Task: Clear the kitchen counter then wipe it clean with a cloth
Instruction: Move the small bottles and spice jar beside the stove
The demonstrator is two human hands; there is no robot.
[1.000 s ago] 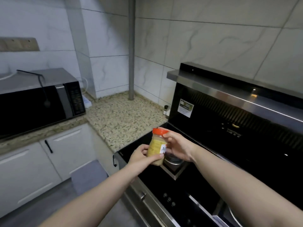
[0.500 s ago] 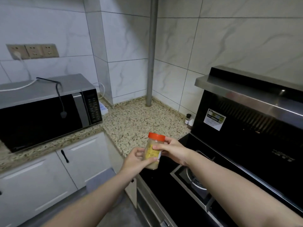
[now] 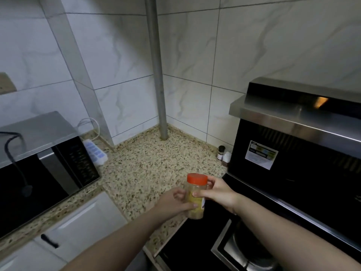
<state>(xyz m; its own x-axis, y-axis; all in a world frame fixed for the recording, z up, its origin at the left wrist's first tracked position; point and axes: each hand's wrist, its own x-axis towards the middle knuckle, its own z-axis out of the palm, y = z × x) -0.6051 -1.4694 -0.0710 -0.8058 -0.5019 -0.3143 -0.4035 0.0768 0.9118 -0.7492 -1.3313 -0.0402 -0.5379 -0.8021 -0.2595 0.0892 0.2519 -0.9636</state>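
Note:
A clear jar [image 3: 195,200] with an orange lid and yellow contents hangs upright over the front edge of the speckled granite counter [image 3: 148,169]. My left hand [image 3: 173,204] grips its lower half from the left, thumb across the front. My right hand [image 3: 218,192] holds its upper half from the right, just under the lid. A small dark-capped bottle [image 3: 221,152] and a white object [image 3: 227,156] stand at the counter's right edge against the stove. No cloth is in view.
A black microwave [image 3: 45,178] with a cable on top fills the left counter; a white power strip [image 3: 95,152] lies behind it. A grey pipe [image 3: 159,94] rises in the corner. The black stove and hood [image 3: 293,173] occupy the right, a burner [image 3: 250,249] below.
Both hands carried the jar leftward from above the stove burner to the counter's edge. The view swung left and up toward the corner.

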